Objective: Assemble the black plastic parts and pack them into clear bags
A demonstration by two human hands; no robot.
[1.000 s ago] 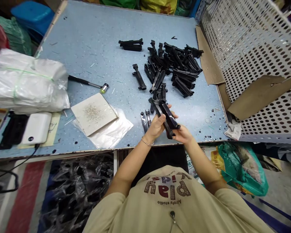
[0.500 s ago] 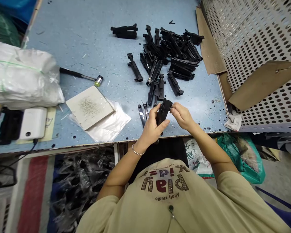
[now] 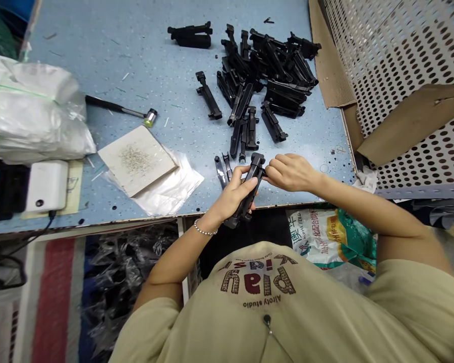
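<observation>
My left hand (image 3: 232,196) is wrapped round a long black plastic part (image 3: 249,189), held tilted over the table's front edge. My right hand (image 3: 287,172) is closed, its fingertips against the right side of that part near its upper end; whatever they pinch is too small to make out. Just beyond my left hand lie a glossy black strip (image 3: 221,172) and a thin forked black piece (image 3: 227,164). Farther back, a heap of similar black parts (image 3: 272,65) covers the table, with a single one (image 3: 209,96) lying apart to its left.
A hammer (image 3: 124,109) and a square board (image 3: 136,161) on white plastic lie to the left. Beyond them are a white bag (image 3: 34,108) and a white box (image 3: 47,186) with a cable. A perforated panel (image 3: 408,65) with cardboard (image 3: 408,123) borders the right side.
The black part has turned in my left hand and shows another side. My right forearm has swung outward, with the right hand turned and its fingers curled. The view has shifted slightly.
</observation>
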